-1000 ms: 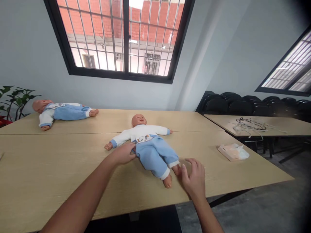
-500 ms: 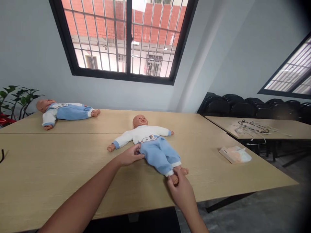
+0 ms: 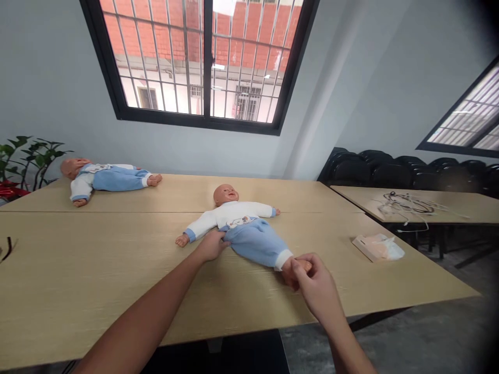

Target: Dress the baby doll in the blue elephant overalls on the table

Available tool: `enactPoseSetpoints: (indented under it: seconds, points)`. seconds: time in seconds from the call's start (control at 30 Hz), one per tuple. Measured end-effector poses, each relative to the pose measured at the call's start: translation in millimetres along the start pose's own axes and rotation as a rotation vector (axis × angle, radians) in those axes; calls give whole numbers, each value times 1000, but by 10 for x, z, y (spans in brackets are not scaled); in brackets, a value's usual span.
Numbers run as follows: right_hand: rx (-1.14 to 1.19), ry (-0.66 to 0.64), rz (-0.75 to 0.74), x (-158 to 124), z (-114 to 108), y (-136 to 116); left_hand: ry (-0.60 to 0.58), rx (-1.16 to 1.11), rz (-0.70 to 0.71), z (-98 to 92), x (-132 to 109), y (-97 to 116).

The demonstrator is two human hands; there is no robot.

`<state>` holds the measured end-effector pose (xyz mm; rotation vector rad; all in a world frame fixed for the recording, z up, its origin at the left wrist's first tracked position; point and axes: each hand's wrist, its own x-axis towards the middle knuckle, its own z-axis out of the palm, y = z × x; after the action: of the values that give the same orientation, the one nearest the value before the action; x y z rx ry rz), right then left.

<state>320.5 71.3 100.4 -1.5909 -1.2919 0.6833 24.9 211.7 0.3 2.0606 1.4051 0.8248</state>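
On the pale wood-topped table (image 3: 97,280), a bald baby doll (image 3: 249,234) is laid face up, dressed in a blue-cuffed white top (image 3: 236,212) and light-blue, white-cuffed trousers (image 3: 259,246) (a cartoon motif is set at the belly). Its long axis is slanted, head pointed far left, feet near right. Both feet are gripped by the right hand (image 3: 317,283); whether waist cloth is pinched by the left hand (image 3: 212,245) cannot be told.

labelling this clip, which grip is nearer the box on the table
Right: the right grip holds the nearer doll by the feet, left of the box; the left grip is farther left, at the doll's waist.
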Motion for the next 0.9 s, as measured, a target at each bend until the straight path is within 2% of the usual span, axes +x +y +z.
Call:
enactPoseSetpoints:
  seconds: [0.07,0.17,0.23,0.3,0.4,0.5,0.63,0.8,0.9]
  points:
    - [-57,24,-17,-19,-170,49,50,37,-67,-22,69,-61]
    - [-24,-19,26,-37,-377,210,120,77,-159,-50,135,-115]
    - [-2,-49,37,-71,-424,308,153,93,-205,-46,141,-111]
    - [-22,-90,4,-153,-383,347,177,99,-242,-32,123,-80]
    - [-142,-180,-106,-377,-184,293,206,80,-299,-19,74,-10]
    - [-323,-292,-218,-651,113,194,237,18,-371,-37,22,52]
    - [-500,-396,-204,-911,565,106,258,-168,-434,-86,-70,133]
    - [-625,-475,-203,-1008,1092,0,208,-528,-423,-63,-388,322]
    - [-694,-515,-239,-1002,1226,-129,159,-696,-428,-57,-631,409]
